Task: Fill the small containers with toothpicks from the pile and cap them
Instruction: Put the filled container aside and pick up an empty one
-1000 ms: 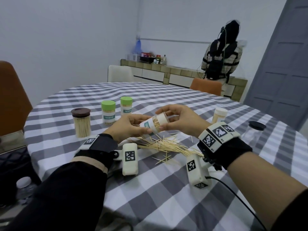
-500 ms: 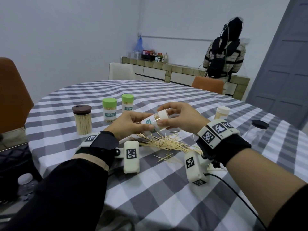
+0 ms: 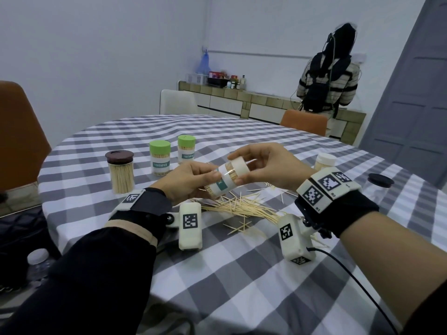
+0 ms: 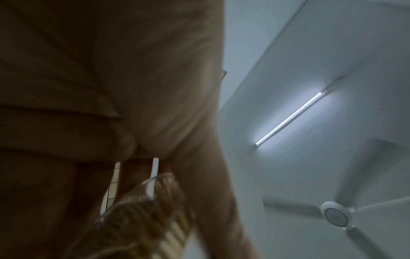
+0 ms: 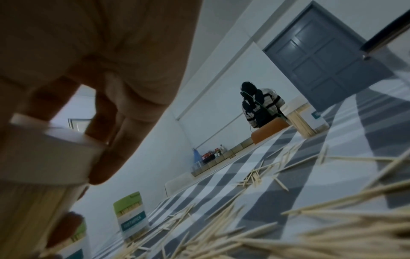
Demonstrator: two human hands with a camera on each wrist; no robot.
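**Cap going onto a filled container, loose toothpicks left on the counter**

A pale-walled room with a grey door and a sideboard along the far wall, where a second person [image 3: 327, 76] stands facing away. In front is the round counter [image 3: 242, 274], covered in a grey-and-white checked cloth.

On the counter's left stand three finished containers: a clear jar with a brown lid [image 3: 120, 171] and two green-capped containers [image 3: 159, 157] [image 3: 186, 149], all packed and closed. At the right are a white-capped container [image 3: 325, 161], seemingly full, and a clear jar with a black lid [image 3: 380, 180], whose contents cannot be made out.

Held above the pile, tilted with its top toward the right, is the container in hand [image 3: 223, 182], full of toothpicks. The left hand [image 3: 191, 182] grips its body, fingers curled round the label. The right hand [image 3: 266, 168] pinches the white cap [image 3: 239, 168] between thumb and fingers; the cap sits on the container's mouth, though whether it is fully seated cannot be told.

Beneath lies the pile of toothpicks [image 3: 242, 209], spread loosely with strays around it.

By this showing, the work is well along: several containers are done and this one is at its capping step. A good many toothpicks remain, enough perhaps for the black-lidded jar.
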